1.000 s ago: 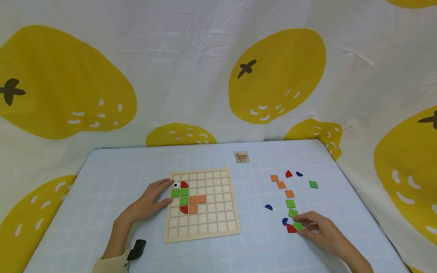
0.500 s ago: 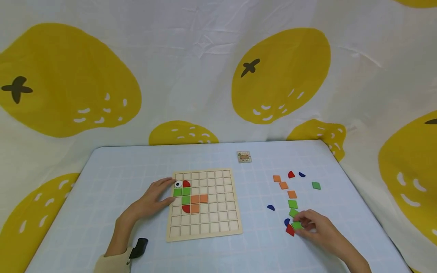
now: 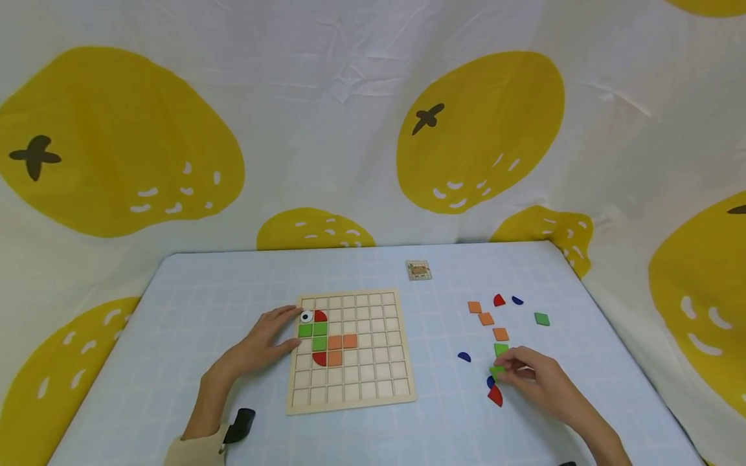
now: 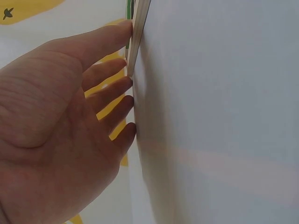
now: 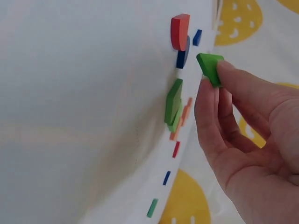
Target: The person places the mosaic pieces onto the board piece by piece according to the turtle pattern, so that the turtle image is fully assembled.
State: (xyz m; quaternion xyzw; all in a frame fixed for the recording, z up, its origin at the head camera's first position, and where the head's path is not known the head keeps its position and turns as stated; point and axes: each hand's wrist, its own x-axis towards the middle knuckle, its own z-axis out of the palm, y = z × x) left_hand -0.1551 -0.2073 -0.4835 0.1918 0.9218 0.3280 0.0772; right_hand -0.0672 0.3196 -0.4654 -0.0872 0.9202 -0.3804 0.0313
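My right hand (image 3: 536, 378) pinches a light green square tile (image 5: 211, 69) between thumb and fingers, held off the table in the right wrist view. Beside it on the table lie more green tiles (image 5: 173, 102), a blue half-round tile (image 5: 183, 53) and a red quarter-round tile (image 3: 495, 395). With its fingers loosely spread, my left hand (image 3: 256, 343) touches the left edge of the wooden grid board (image 3: 373, 375). Set in the board's left part are an eye tile (image 3: 305, 316), green squares (image 3: 320, 343), orange squares (image 3: 335, 358) and red quarter-rounds (image 3: 320, 358).
Farther back on the right lie several orange tiles (image 3: 486, 318), a red tile (image 3: 499, 300), a blue tile (image 3: 517, 300) and a darker green tile (image 3: 542, 319). Another blue half-round (image 3: 463, 356) lies nearer the board. A small picture card (image 3: 419, 270) is behind the board.
My right hand has picked up a green tile and moved slightly away from me. The red quarter-round near it has turned. The left hand stays at the board.
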